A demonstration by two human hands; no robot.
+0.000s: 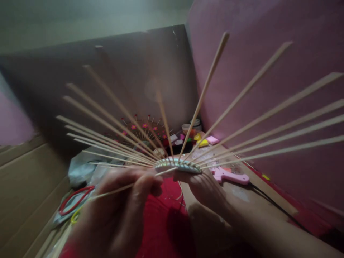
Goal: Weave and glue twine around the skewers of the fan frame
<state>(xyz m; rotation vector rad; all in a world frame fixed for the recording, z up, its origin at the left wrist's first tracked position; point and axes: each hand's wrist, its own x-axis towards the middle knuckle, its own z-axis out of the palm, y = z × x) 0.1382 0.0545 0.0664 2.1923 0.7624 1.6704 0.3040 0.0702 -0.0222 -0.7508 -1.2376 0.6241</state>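
Left of the round, light-blue-rimmed disc point(185, 166), the left hand point(120, 202) pinches thin, pale cord point(114, 191), probably for tension; the right hand point(202, 188), finger grip unclear, apparently steadies the disc.

A person's left hand point(118, 204), blurred, pinches with thumb and forefinger near the right hand point(202, 190), whose fingers are largely hidden from view, as the bare right forearm point(264, 224) slants in from lower right.

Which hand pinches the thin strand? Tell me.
The left hand: the strand runs between its thumb and fingers, whereas the right hand holds the curved base.
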